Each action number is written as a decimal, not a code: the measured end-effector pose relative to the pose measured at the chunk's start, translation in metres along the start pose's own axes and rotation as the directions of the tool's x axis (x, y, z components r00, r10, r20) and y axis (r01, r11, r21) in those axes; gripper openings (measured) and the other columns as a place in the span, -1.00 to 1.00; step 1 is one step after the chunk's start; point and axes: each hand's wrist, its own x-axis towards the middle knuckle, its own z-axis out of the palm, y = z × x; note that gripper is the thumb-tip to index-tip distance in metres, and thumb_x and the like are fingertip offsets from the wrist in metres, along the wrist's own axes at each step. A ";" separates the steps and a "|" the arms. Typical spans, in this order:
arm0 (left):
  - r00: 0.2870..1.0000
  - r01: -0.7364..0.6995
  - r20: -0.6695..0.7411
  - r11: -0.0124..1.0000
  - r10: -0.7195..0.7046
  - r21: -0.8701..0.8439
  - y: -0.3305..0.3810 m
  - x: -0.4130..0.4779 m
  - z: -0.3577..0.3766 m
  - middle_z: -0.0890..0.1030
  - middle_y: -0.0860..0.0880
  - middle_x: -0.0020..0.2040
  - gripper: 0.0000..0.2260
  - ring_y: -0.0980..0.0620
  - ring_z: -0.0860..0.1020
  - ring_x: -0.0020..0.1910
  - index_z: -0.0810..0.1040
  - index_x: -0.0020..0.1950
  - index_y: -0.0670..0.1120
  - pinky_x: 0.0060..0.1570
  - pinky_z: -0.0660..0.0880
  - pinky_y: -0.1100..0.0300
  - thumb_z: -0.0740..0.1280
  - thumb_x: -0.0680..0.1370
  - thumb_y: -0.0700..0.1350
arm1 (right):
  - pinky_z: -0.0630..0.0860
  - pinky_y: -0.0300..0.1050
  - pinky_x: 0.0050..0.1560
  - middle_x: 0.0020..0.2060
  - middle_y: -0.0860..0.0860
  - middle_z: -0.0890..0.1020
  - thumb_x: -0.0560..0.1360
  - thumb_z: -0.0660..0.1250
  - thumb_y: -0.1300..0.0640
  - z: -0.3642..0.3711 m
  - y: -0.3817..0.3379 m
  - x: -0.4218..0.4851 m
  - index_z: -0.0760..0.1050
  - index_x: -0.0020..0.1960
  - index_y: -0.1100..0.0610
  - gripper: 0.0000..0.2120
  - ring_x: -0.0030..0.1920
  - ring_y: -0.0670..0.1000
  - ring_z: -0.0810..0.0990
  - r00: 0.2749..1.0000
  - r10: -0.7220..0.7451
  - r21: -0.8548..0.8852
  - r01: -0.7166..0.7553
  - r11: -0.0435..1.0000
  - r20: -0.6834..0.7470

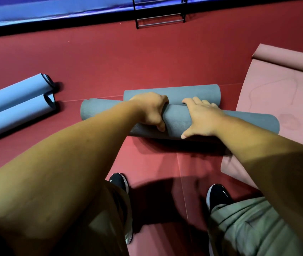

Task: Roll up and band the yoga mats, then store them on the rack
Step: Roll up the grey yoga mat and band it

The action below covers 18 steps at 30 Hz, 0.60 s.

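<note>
Head view. The rack point(160, 13) is cut off by the top edge, and the blue rolls point(14, 100) run off to the left. The fingertips are hidden behind the grey mat roll point(176, 119). The left grip point(150, 109) and right grip point(200, 117) both clamp its middle, thumbs on the near side. Its right end overlaps the pink mat point(276, 100).
</note>
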 end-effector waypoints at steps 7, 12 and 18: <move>0.999 -0.033 0.030 0.994 0.030 0.106 0.005 -0.005 0.003 0.59 -0.03 0.26 -0.26 -0.15 0.56 0.24 0.45 0.38 0.05 0.18 0.52 -0.04 0.51 0.30 0.34 | 0.49 0.12 0.23 0.34 -0.07 0.55 0.16 0.61 -0.40 -0.009 -0.001 0.003 0.35 0.43 -0.10 -0.04 0.32 0.13 0.55 1.000 0.004 0.059 -0.005 0.998 0.022; 0.998 -0.065 0.006 0.962 0.065 0.267 0.010 -0.007 0.007 0.45 -0.04 0.38 -0.08 -0.13 0.43 0.40 0.36 0.48 -0.02 0.33 0.44 -0.13 0.52 0.30 0.46 | 0.57 0.14 0.23 0.22 -0.08 0.60 0.01 0.53 -0.46 -0.008 0.001 0.008 0.45 0.34 -0.10 -0.03 0.21 0.10 0.59 0.996 0.041 0.178 -0.054 0.983 0.074; 0.987 -0.097 -0.098 0.959 0.127 0.266 0.009 -0.007 0.009 0.52 -0.01 0.27 -0.17 -0.12 0.51 0.27 0.42 0.33 -0.01 0.16 0.46 -0.07 0.61 0.24 0.37 | 0.57 0.07 0.20 0.23 -0.03 0.62 0.14 0.64 -0.38 -0.010 -0.003 0.003 0.42 0.42 -0.04 -0.04 0.20 0.11 0.59 0.995 0.034 0.207 -0.053 0.977 0.094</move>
